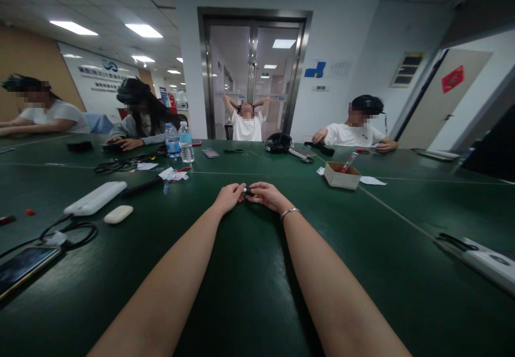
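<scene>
So — left hand (230, 197), right hand (269, 196) curled near-closed, pinching small dark piece (248, 191) — weak pinch might drop it.

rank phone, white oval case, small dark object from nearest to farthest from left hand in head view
1. Small dark object, at the left hand
2. White oval case, left of the hand
3. Phone, farther left

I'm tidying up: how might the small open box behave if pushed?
The small open box looks like thin card, so probably light yet fairly stiff. Its low, wide shape should slide rather than tip, though the slim object leaning out of it may shift.
</scene>
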A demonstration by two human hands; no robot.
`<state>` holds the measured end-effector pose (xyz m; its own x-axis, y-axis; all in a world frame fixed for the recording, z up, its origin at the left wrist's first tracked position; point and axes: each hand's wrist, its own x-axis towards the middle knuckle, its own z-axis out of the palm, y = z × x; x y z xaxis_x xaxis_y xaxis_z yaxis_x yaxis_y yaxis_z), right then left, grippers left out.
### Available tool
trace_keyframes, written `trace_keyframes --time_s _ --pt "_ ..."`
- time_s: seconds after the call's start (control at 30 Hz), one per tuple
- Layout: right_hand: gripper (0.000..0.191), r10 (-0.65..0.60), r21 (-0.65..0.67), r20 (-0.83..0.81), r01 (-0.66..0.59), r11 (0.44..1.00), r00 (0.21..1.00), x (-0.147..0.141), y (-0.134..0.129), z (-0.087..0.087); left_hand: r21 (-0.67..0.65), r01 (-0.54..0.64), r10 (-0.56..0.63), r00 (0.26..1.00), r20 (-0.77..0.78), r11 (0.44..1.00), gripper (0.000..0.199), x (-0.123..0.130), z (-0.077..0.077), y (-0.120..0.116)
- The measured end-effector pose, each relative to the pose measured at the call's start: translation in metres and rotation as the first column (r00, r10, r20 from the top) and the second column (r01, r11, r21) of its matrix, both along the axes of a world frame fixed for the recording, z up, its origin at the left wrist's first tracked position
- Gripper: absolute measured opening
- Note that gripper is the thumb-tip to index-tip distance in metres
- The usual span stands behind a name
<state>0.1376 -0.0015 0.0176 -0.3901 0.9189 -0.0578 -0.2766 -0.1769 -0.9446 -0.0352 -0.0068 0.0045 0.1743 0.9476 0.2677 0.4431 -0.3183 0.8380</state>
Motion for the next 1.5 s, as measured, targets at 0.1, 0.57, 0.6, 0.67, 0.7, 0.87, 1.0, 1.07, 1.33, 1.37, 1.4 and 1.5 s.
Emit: trace_keyframes --time_s 0.1,0.57,0.6,0.67,0.7,0.87,1.0,1.07,1.33,1.37,1.4,1.5 --pt "0.015 0.017 0.009 0.002 -0.017 1.000 1.000 0.0008 0.0002 -0.0005 0.003 -0.001 0.001 1.000 -0.001 1.000 0.051 -0.0002 0.0004 -0.0007" --pt "0.018 -0.004 0.019 -0.005 0.004 1.000 1.000 0.0009 0.0000 -0.0005 0.020 -0.028 0.024 0.989 0.145 0.999 0.028 -0.0005 0.0008 -0.0020" --pt "0.018 -0.010 0.017 -0.003 0.010 1.000 1.000 0.0007 -0.0006 0.0001 0.015 -0.018 0.015 0.985 0.170 1.000 0.025 -0.0012 0.0007 -0.0014" --pt "0.017 -0.014 0.017 0.001 0.014 1.000 1.000 0.0003 -0.0014 0.0009 -0.004 0.001 0.000 0.979 0.205 1.000 0.026 -0.0028 -0.0001 0.0008" --pt "0.017 -0.014 0.018 0.002 0.013 1.000 1.000 0.0002 -0.0016 0.0010 -0.009 0.011 -0.009 0.976 0.217 1.000 0.028 -0.0035 -0.0007 0.0021" --pt "0.016 -0.009 0.013 0.010 0.008 1.000 1.000 0.0001 -0.0004 0.0004 0.000 0.036 -0.035 0.971 0.235 0.999 0.028 -0.0044 -0.0029 0.0046" --pt "0.017 0.001 0.017 0.009 -0.001 1.000 1.000 0.0010 0.0012 -0.0015 -0.019 0.033 -0.027 0.972 0.233 0.999 0.024 -0.0037 -0.0020 0.0030" --pt "0.017 0.005 0.022 0.002 -0.005 1.000 1.000 0.0015 0.0020 -0.0027 -0.032 0.025 -0.017 0.973 0.229 0.999 0.022 -0.0032 -0.0013 0.0028" --pt "0.020 0.051 0.032 0.004 -0.051 0.998 0.999 0.0020 0.0025 -0.0038 -0.083 0.001 0.019 0.971 0.238 0.997 0.033 -0.0008 0.0014 0.0016" --pt "0.020 0.058 0.038 0.010 -0.058 0.998 0.998 0.0017 0.0019 -0.0033 -0.072 0.004 0.014 0.971 0.237 0.997 0.035 -0.0008 0.0011 0.0016" --pt "0.021 0.067 0.047 0.018 -0.068 0.997 0.998 0.0013 0.0012 -0.0027 -0.060 0.007 0.008 0.971 0.238 0.998 0.037 -0.0009 0.0007 0.0018" --pt "0.022 0.088 0.091 0.068 -0.094 0.991 0.994 -0.0012 -0.0001 -0.0013 -0.041 -0.003 0.013 0.971 0.237 0.999 0.039 -0.0016 -0.0009 0.0029"
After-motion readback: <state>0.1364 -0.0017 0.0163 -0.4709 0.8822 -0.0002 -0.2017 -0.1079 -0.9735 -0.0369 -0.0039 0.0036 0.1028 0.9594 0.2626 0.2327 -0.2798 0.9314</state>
